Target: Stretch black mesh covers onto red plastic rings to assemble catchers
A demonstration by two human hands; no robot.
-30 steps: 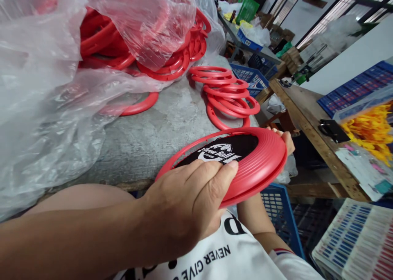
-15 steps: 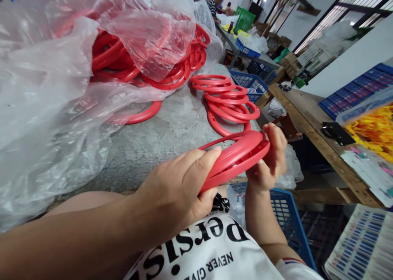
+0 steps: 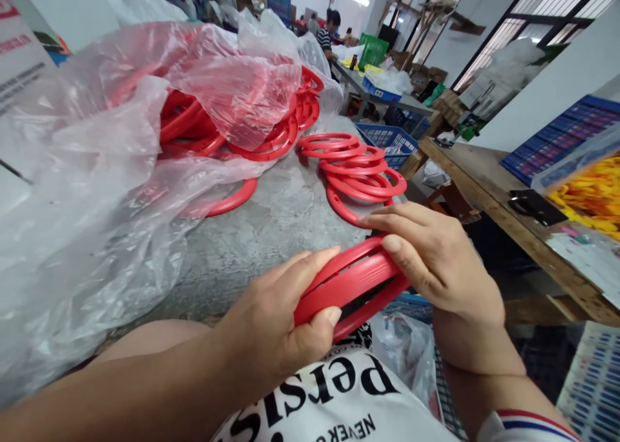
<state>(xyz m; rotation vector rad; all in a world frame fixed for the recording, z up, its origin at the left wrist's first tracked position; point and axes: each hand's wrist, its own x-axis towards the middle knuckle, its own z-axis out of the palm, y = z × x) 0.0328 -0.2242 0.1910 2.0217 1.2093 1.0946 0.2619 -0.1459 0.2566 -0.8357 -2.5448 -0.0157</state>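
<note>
Right hand (image 3: 436,267), shifted onto the rim's top, and left hand (image 3: 276,326) each clamp their grip on red disc (image 3: 353,284), held edge-on, seemingly to squeeze its rim; spare rings (image 3: 358,170) lie beyond the grip.

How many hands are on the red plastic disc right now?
2. The left hand clamps the left end of the red plastic disc, thumb underneath; the right hand wraps its right end, thumb on the rim. No other hands show nearby.
</note>
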